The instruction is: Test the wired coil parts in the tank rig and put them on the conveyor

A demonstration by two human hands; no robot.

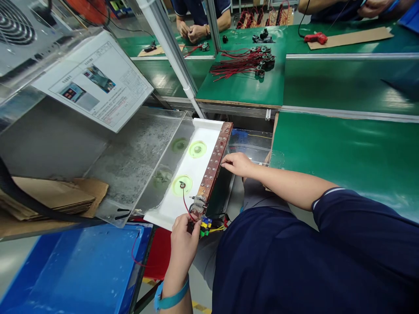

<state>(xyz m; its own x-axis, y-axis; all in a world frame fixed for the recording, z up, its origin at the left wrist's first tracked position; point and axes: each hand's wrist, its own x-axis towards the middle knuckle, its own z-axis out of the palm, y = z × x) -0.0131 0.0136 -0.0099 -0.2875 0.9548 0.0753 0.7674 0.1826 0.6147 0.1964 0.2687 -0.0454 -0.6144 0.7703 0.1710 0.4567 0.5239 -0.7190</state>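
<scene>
- The left hand (183, 244) is curled closed at the near end of a long brown board (214, 159) studded with rows of small screws, pinching the end of a thin red wire (185, 205); a teal wristband (172, 296) circles that wrist.
- The right hand (237, 164) lies open, fingers apart, with its tips at the long edge of the board, near the middle.
- Just below the left hand, a cluster of yellow, green and blue connectors (205, 226) hangs off the board's near end, with yellow wires running to the right.
- The board lies along the right edge of a white tray (170, 213). On the tray sit two pale green rings (197, 149), and a small dark round part joined to the red wire rests on the nearer ring.
- Left of the tray stands a clear plastic panel (140, 165), with a printed paper sheet (94, 80) above it and flattened cardboard (49, 196) at its lower left corner.
- A blue plastic lid (75, 270) fills the bottom left corner of the view.
- To the right runs a green surface (340, 161). Beyond it, on a farther green surface (242, 87), lies a heap of red wires with small coils (245, 63).
- At the far edge, a co-worker's hands (193, 32) work over more parts.
</scene>
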